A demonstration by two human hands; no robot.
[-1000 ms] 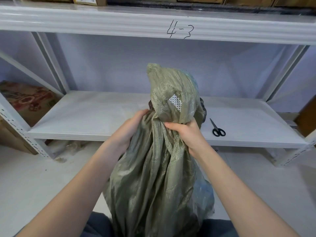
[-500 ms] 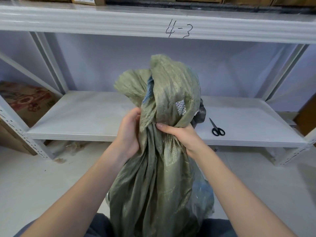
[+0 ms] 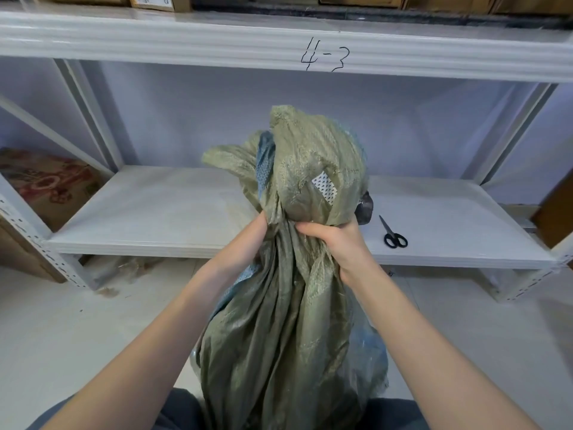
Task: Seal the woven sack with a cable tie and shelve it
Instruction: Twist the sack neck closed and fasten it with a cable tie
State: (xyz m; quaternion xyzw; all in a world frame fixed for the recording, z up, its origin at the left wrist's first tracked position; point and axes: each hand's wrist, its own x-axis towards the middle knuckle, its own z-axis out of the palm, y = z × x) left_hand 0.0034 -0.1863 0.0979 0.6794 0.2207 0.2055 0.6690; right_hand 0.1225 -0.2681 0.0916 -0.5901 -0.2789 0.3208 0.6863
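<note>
An olive-green woven sack (image 3: 285, 330) stands upright on the floor between my knees, its top gathered into a bunched neck with the loose mouth flaring above. My left hand (image 3: 248, 240) grips the neck from the left, and my right hand (image 3: 336, 243) is clenched around it from the right, just under a small white dotted patch (image 3: 325, 187). Blue material shows at the mouth and through the lower right side. I see no cable tie.
A white metal shelf (image 3: 161, 212) lies directly behind the sack, with black scissors (image 3: 393, 234) on its right part and a dark object (image 3: 365, 207) peeking from behind the sack. The beam above is marked "4-3" (image 3: 325, 57). A printed cardboard box (image 3: 43, 184) sits far left.
Both hands have bunched the sack's neck tighter. A second flap of the mouth has come up on the left, and the gathered top now stands fuller above my hands.
</note>
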